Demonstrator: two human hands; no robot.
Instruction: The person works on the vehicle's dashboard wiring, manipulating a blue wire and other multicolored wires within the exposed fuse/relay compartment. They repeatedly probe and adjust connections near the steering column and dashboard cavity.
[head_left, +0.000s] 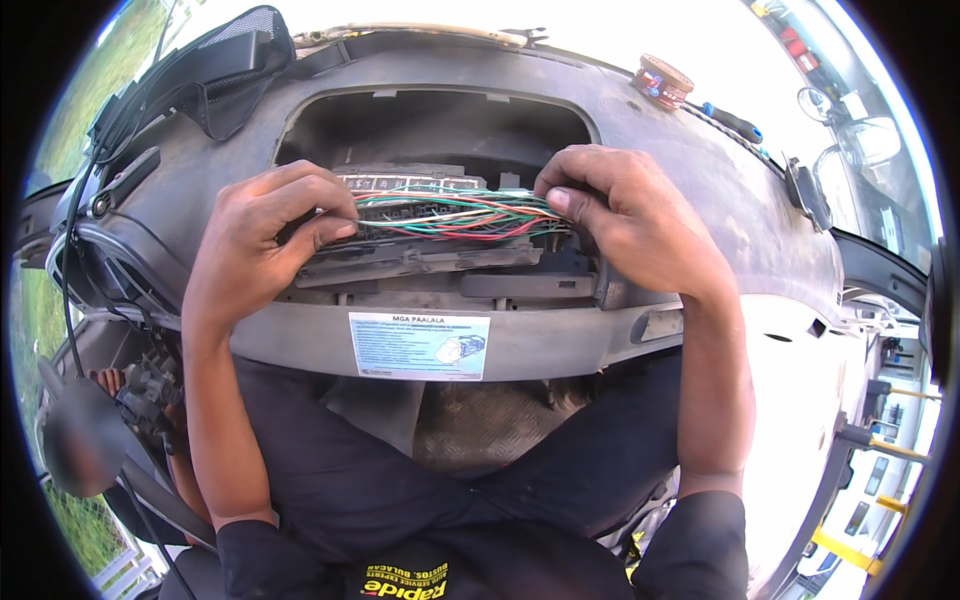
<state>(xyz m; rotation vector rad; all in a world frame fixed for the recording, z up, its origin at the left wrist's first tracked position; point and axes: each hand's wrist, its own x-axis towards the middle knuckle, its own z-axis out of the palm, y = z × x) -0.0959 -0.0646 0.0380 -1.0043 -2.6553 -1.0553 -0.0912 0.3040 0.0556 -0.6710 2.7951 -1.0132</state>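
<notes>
A bundle of thin wires [460,214], green, red, white and black, stretches between my two hands in front of an opening in the grey dashboard [250,120]. My left hand [275,225] pinches the bundle's left end between thumb and fingers. At the other end, my right hand [620,205] grips the wires with its thumb and curled fingers. Behind the wires lies a black fuse panel [430,184] with a pale label strip along it. Below them sits a long dark plastic piece [420,262] in the opening. My fingertips partly hide both wire ends.
A roll of tape [664,80] and a blue-handled screwdriver [733,122] rest on the dashboard's right top. A black mesh-covered part [235,70] lies at the upper left. A printed sheet [419,346] is stuck to the front ledge. Another person [85,435] is at the left.
</notes>
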